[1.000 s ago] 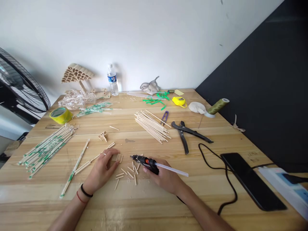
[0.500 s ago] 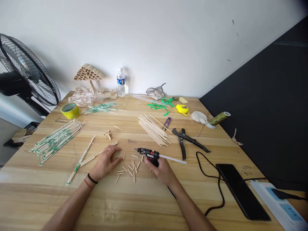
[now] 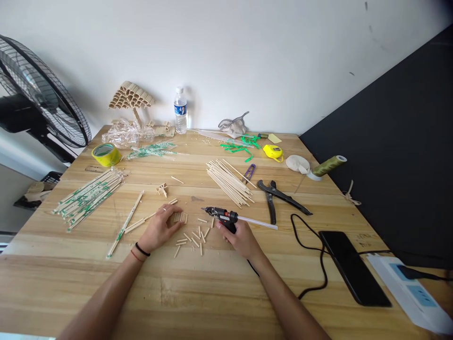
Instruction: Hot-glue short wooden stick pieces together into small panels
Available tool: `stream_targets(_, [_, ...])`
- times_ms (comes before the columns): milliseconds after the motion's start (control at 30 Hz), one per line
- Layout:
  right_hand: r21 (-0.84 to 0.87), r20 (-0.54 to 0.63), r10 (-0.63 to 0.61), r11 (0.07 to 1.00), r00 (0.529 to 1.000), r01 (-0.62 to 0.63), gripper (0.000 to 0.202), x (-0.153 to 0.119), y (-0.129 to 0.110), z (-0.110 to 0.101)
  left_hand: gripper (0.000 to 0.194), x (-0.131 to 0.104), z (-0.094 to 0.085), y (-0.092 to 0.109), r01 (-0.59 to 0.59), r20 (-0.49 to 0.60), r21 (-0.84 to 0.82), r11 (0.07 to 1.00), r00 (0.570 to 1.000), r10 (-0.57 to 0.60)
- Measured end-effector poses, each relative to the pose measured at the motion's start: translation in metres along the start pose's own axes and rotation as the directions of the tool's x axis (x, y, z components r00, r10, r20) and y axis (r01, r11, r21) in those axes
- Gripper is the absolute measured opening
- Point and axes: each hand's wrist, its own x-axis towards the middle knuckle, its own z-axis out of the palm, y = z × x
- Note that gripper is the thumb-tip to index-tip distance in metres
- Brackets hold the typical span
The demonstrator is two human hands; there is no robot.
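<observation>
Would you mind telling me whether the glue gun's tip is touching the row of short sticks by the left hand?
Apart: the head view shows bare tabletop between the glue gun's tip and the row of short sticks.

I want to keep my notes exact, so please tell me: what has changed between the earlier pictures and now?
The right hand has shifted the glue gun slightly, lifted or farther forward, uncovering a short stick near its nozzle. Nothing was grasped or released. The left hand stays by the row of short sticks.
</observation>
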Motion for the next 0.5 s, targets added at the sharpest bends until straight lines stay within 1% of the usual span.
stream_targets(167, [0.009,-0.003,0.002,1.0,1.0,-0.002,0.029,0.0001,0.0007,0.0002,0.023,0.0004,-0.0003,-0.0001,0.004,0.007,0.011,1.0,1.0,-0.004])
stream_targets(333, [0.008,-0.018,-0.009,1.0,1.0,0.009,0.029,0.0007,0.0002,-0.0002,0.024,0.0014,-0.0004,-0.001,-0.021,0.008,0.028,0.999,1.0,0.02])
stream_targets(500, [0.007,-0.02,-0.024,1.0,1.0,0.024,0.029,0.0014,0.0003,-0.0005,0.029,0.0008,0.0017,-0.0033,-0.043,0.003,0.049,0.998,0.999,0.043])
